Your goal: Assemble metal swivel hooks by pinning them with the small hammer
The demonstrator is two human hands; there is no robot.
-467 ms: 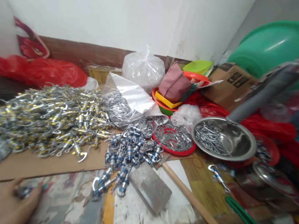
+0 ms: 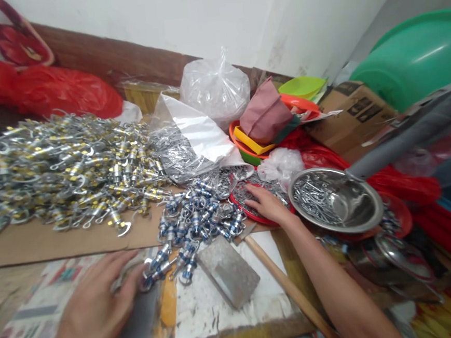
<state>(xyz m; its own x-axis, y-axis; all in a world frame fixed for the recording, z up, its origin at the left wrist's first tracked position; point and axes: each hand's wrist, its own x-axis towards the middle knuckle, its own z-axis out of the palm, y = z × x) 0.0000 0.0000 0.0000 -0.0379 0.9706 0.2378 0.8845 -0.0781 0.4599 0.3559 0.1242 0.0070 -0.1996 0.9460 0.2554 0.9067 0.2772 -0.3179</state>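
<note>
My left hand (image 2: 101, 298) is at the front left, its thumb and fingers curled around a small silvery metal hook fitting (image 2: 121, 280), mostly covered and blurred. Just right of those fingers lies the edge of a pile of blue-banded metal hook fittings (image 2: 194, 218). Over a red dish (image 2: 260, 219) of small metal pins, my right hand (image 2: 266, 203) reaches in with fingers spread, their tips at the pins. A steel bowl (image 2: 375, 217) with loose metal pins (image 2: 316, 203) stands beside the right wrist.
A grey metal block (image 2: 229, 273) and a wooden-handled hammer (image 2: 275, 272) lie in front. Yellow-banded fittings (image 2: 69, 171) are heaped at left on cardboard (image 2: 59, 244). Behind are plastic bags (image 2: 215, 89), a carton (image 2: 351, 112) and a green basin (image 2: 416, 60).
My left hand has moved right, towards the blue-banded pile, still curled around a small piece. My right hand has come into view and reached over the red dish.
</note>
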